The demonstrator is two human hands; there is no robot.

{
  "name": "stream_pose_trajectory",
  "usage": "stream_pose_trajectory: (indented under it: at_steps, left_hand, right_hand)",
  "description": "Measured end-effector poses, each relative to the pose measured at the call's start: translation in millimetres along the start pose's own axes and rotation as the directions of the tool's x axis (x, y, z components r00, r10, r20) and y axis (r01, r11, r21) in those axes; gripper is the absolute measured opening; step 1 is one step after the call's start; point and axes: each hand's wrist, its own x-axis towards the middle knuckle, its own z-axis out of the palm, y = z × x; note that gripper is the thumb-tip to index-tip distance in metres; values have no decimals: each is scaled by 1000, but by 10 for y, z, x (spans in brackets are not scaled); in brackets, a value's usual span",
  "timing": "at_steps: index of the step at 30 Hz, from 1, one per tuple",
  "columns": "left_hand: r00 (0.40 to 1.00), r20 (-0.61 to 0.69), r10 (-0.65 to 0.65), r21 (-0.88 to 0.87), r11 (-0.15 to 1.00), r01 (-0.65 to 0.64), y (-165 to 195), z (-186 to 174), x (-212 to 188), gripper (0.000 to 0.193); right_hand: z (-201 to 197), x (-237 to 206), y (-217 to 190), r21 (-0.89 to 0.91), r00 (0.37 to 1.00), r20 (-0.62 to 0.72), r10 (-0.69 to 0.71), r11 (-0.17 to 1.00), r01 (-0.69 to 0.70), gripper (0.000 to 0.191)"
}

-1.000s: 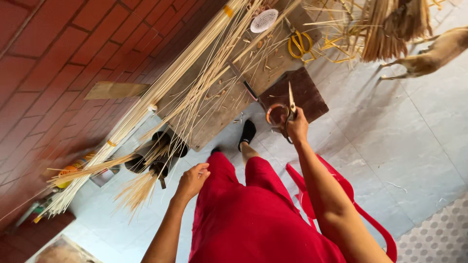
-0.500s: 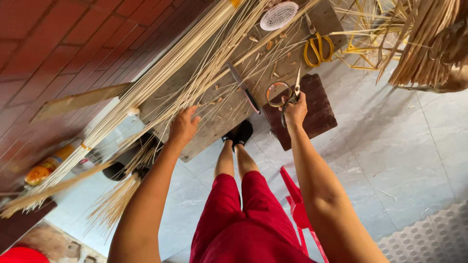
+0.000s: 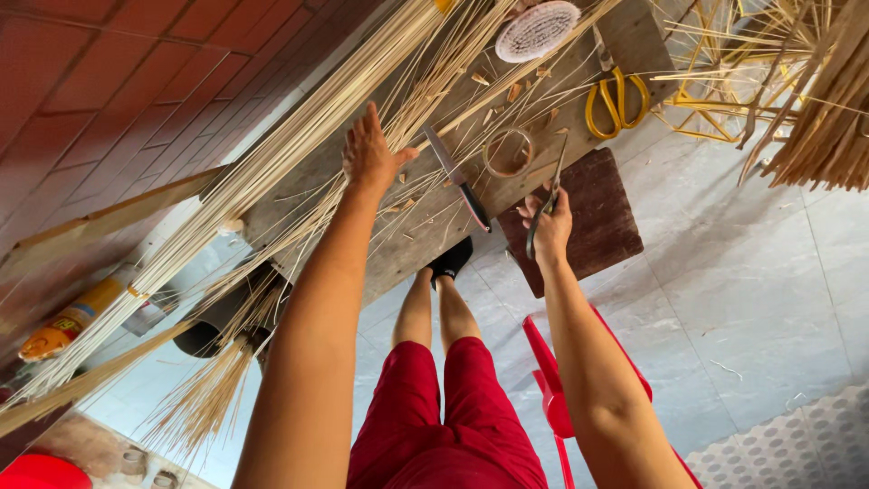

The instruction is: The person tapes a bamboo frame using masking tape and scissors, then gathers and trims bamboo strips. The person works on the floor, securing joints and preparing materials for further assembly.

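On the grey wooden surface (image 3: 407, 244), thin pale strips (image 3: 299, 154) are laid in a long bundle that runs from the upper middle of the view down to the lower left. The left hand (image 3: 369, 152) is laid flat on this bundle, with the fingers spread wide and nothing gripped; it only presses on the strips. The right hand (image 3: 548, 228) is closed around the handles of a pair of dark scissors (image 3: 550, 195), and the blades are pointed up, toward the far part of the surface. Whether the blades are open or closed cannot be told.

The step in hand is judged to be the choosing or steadying of strips before a cut. For the next move, it seems that a few strips must be separated from the bundle by the left hand and held firm, so that the scissors can be brought across to them; the two hands are at present well apart.

Between the hands a knife with a dark handle (image 3: 460, 181) is lying, and just beside it a small ring of coiled strip (image 3: 508, 152) is seen. Further away yellow-handled shears (image 3: 617, 98) and a round white woven piece (image 3: 538, 29) are placed. A dark brown board (image 3: 593, 217) is seen below the right hand, and red shorts (image 3: 444, 417) and a red chair (image 3: 552, 398) are visible underneath.
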Motion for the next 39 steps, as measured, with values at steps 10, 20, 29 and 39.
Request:
stream_pose_trajectory:
  at_steps: [10, 20, 29, 39]
  left_hand:
    - [996, -82, 46, -178, 982, -60, -368, 50, 300, 30]
    - [984, -153, 93, -547, 821, -163, -732, -272, 103, 20]
    - [989, -130, 66, -589, 798, -130, -572, -501, -304, 31]
    - [961, 162, 224, -628, 774, -74, -197, -234, -572, 40]
  right_hand:
    - [-90, -134, 407, 53, 998, 56, 13, 998, -16, 45]
    - [-101, -52, 489, 96, 994, 107, -38, 995, 28, 44]
    - [-51, 112, 469, 113, 990, 106, -90, 991, 78, 39]
    - [350, 583, 42, 239, 978, 143, -150, 964, 113, 34]
